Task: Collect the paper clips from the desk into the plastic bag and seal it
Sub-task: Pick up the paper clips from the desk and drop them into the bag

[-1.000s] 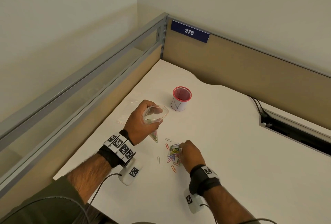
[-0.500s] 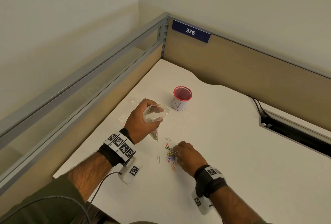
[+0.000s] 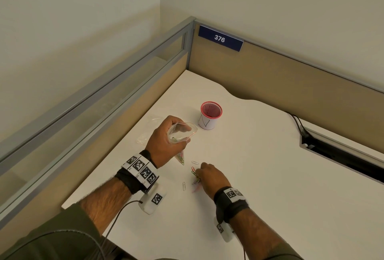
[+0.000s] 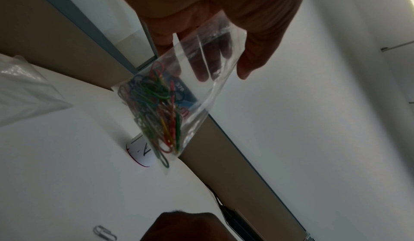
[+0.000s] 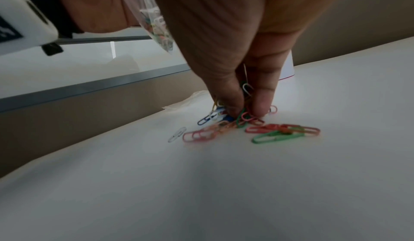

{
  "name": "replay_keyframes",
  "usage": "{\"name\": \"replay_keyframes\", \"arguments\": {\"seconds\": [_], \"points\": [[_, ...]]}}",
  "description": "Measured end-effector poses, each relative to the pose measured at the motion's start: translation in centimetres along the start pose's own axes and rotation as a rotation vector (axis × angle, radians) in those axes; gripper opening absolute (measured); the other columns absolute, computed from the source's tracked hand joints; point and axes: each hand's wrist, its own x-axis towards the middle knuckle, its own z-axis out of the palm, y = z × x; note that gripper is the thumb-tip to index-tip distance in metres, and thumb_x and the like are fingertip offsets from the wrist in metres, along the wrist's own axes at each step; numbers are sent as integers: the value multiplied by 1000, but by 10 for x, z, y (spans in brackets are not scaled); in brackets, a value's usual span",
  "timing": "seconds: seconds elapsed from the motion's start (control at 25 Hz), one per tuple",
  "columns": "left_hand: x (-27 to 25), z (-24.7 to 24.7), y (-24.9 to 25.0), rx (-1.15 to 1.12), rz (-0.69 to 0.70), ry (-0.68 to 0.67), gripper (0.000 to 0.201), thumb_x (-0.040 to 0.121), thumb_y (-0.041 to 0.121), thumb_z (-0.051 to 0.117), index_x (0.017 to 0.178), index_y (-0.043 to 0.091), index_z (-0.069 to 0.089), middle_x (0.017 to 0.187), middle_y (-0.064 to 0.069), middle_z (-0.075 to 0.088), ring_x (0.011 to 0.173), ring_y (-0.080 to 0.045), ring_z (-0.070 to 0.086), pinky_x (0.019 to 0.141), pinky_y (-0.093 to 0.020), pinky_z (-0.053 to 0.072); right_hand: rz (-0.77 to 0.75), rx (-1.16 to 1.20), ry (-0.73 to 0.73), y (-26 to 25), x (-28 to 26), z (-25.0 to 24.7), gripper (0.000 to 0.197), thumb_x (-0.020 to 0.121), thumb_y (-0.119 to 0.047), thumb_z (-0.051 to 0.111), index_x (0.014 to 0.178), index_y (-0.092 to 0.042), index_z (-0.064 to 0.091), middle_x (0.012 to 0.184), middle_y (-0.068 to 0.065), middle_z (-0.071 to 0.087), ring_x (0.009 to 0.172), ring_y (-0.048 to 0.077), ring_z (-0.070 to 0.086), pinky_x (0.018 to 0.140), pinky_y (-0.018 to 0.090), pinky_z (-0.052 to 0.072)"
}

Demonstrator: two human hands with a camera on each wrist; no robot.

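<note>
Left hand (image 3: 166,141) is gripping the plastic bag (image 4: 179,92) by its upper part, fingers curled round it, mouth held open and raised off the desk (image 3: 270,176). The bag is hanging at an angle, with a bunch of coloured clips (image 4: 156,113) lying in its lower corner.

Right hand (image 3: 212,178) is resting on the desk at roughly 5 o'clock from the left hand, thumb and fingertips (image 5: 260,106) pinching together on the loose paper clips (image 5: 257,128). Several clips are standing up between the digits; others are lying flat just beside them, red and green ones at 3 o'clock of the fingertips. One white clip (image 3: 184,186) is lying apart at 9 o'clock of the pile, another (image 3: 195,162) at 12 o'clock.

A red-rimmed cup (image 3: 209,115) is standing upright at 1 o'clock from the left hand. Spare clear bags (image 3: 145,138) are lying at its 9 o'clock.
</note>
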Motion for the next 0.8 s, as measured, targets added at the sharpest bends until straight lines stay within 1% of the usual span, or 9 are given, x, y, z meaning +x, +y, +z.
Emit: {"name": "replay_keyframes", "arguments": {"seconds": [0.08, 0.24, 0.32, 0.4, 0.48, 0.6, 0.64, 0.72, 0.8], "points": [[0, -2, 0, 10, -1, 1, 40, 77, 15, 76, 112, 14, 55, 112, 1, 71, 115, -15, 66, 106, -44, 50, 34, 32, 20, 2, 3, -4, 15, 90, -9, 52, 101, -10, 62, 101, 12, 59, 95, 31, 60, 76, 34, 47], [1, -2, -4, 23, -6, 8, 40, 78, 15, 77, 111, 15, 56, 111, 4, 71, 115, -16, 66, 105, -45, 50, 193, 297, 104, 16, -1, -21, 21, 91, -8, 53, 104, -12, 69, 107, 8, 66, 98, 25, 62, 87, 32, 49], [4, 2, -4, 30, 5, 3, 40, 80, 9, 79, 112, 13, 56, 110, 6, 71, 114, -14, 66, 105, -44, 51, 278, 470, 212, 23, -9, -39, 18, 87, -4, 59, 97, -12, 72, 99, 6, 71, 87, 20, 66, 85, 32, 54], [3, 3, -4, 39, 5, 2, 39, 80, 5, 78, 112, 12, 56, 110, 6, 71, 113, -12, 66, 106, -42, 50, 313, 682, 334, 22, -16, -64, 15, 83, 0, 65, 89, -11, 73, 87, 4, 71, 74, 15, 66, 77, 30, 56], [3, 3, -6, 44, 10, 4, 40, 80, 5, 78, 112, 12, 56, 111, 4, 71, 113, -12, 66, 106, -42, 51, 282, 835, 444, 15, -22, -98, 16, 79, 2, 68, 86, -11, 74, 81, 2, 72, 73, 15, 68, 73, 25, 54], [2, 3, -9, 42, 27, -1, 41, 79, 10, 79, 112, 14, 55, 111, 2, 71, 113, -16, 66, 105, -43, 51, 175, 973, 570, -6, -27, -151, 16, 79, -1, 72, 88, -13, 75, 84, 1, 75, 78, 15, 71, 77, 24, 57], [3, 4, -9, 42, 35, -6, 41, 79, 11, 78, 112, 15, 55, 110, 3, 71, 113, -16, 66, 104, -42, 52, 137, 994, 595, -14, -27, -164, 15, 80, -3, 72, 90, -14, 75, 84, -2, 74, 78, 14, 71, 77, 22, 57], [3, 7, -8, 63, 45, -8, 41, 79, 9, 79, 110, 19, 55, 107, 9, 69, 109, -9, 66, 101, -37, 53, 70, 961, 609, -30, -25, -182, 16, 81, -4, 72, 92, -16, 76, 82, -10, 72, 76, 7, 70, 74, 12, 55], [4, 8, -6, 83, 49, -7, 43, 78, 11, 80, 110, 25, 53, 105, 14, 66, 102, -1, 64, 93, -31, 55, 32, 862, 590, -45, -19, -187, 16, 84, -4, 69, 94, -16, 75, 83, -11, 69, 76, 3, 66, 71, 5, 51]]}}
